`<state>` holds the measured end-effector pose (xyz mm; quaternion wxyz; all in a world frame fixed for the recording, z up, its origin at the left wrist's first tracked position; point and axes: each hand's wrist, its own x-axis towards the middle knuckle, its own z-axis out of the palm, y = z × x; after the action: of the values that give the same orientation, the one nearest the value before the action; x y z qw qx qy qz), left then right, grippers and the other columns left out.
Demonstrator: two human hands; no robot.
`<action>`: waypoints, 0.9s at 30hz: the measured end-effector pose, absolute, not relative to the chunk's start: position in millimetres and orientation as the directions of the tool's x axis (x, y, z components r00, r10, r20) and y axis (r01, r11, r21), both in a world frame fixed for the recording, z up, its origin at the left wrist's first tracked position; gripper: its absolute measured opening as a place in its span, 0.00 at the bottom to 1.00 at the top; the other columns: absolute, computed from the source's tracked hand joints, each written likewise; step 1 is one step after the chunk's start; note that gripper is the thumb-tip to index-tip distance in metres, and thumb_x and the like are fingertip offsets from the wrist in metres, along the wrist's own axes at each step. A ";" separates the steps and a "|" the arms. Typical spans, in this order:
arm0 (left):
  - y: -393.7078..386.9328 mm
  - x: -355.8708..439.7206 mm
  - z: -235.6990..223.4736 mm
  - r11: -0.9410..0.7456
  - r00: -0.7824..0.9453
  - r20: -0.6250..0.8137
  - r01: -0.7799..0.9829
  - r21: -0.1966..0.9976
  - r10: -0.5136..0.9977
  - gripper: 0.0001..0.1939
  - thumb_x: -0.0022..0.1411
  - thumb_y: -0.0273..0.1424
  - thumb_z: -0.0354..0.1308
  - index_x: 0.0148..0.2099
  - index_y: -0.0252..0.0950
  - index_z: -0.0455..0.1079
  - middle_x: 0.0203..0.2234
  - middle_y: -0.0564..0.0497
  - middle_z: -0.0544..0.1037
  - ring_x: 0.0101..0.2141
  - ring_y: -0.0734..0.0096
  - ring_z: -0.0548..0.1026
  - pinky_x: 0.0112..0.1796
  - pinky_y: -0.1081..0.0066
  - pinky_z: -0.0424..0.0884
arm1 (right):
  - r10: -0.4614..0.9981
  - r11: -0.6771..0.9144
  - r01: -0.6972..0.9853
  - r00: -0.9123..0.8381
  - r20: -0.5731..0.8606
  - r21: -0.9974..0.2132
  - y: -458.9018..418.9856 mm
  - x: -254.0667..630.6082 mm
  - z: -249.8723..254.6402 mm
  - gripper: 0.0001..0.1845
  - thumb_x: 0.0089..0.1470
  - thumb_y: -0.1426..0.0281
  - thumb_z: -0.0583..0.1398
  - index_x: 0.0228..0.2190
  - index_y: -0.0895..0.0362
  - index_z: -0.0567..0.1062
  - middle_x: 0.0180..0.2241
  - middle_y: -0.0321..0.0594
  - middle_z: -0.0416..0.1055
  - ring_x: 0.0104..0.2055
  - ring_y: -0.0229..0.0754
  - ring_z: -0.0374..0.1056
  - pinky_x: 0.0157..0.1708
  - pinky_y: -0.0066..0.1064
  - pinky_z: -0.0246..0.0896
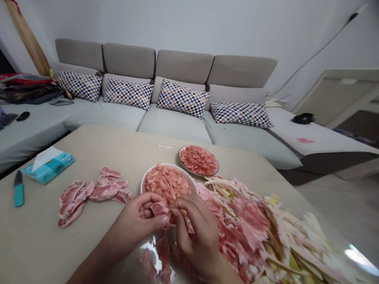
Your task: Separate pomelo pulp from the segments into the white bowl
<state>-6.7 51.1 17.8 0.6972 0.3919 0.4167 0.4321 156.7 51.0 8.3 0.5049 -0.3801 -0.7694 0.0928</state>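
Observation:
Between my two hands is a pink pomelo segment [160, 208], held low over the near rim of a white bowl [142, 184] heaped with pomelo pulp [167, 182]. My left hand [142, 219] grips the segment with thumb and fingers. My right hand [197, 230] pinches the segment's right end, its fingertips close to the left thumb. Several unpeeled pomelo segments [106, 191] lie to the left of the bowl. Strips of removed membrane [162, 256] rest on the table below my hands. A dark-rimmed plate [213, 172] of pulp stands behind the bowl.
A big pile of pomelo peel and membrane [251, 221] spreads over the right of the table [97, 146]. At the left lie a teal-handled knife [19, 193] and a tissue pack [53, 167]. A sofa [174, 122] with checked cushions [183, 98] stands behind.

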 end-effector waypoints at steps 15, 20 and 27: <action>51.3 -10.1 15.5 0.363 0.375 -0.240 -0.301 0.882 0.895 0.17 0.47 0.30 0.71 0.39 0.36 0.71 0.28 0.55 0.74 0.31 0.73 0.74 0.38 0.69 0.72 | 0.592 0.741 0.479 -0.136 0.794 -0.470 51.9 155.4 6.6 0.11 0.54 0.84 0.56 0.33 0.56 0.70 0.29 0.40 0.69 0.33 0.42 0.66 0.35 0.36 0.64; 51.2 -6.3 17.8 0.368 0.355 -0.238 -0.363 0.856 0.904 0.15 0.53 0.34 0.68 0.42 0.35 0.73 0.33 0.51 0.76 0.36 0.68 0.76 0.43 0.64 0.74 | 0.754 0.650 0.398 -0.229 0.615 -0.648 56.2 172.1 25.2 0.07 0.57 0.79 0.59 0.34 0.54 0.74 0.32 0.38 0.74 0.36 0.40 0.71 0.37 0.32 0.67; 52.5 -3.3 18.2 0.284 0.273 -0.190 -0.366 0.886 0.943 0.15 0.58 0.36 0.63 0.46 0.35 0.74 0.40 0.45 0.79 0.40 0.62 0.77 0.42 0.63 0.74 | 0.761 0.648 0.453 -0.360 0.540 -0.612 55.8 182.5 27.7 0.19 0.56 0.76 0.62 0.49 0.50 0.75 0.47 0.41 0.76 0.50 0.43 0.71 0.51 0.37 0.67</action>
<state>-3.3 52.5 18.2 0.7035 0.3761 0.3835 0.4653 182.5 55.8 27.7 0.4214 -0.3774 -0.8040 0.1830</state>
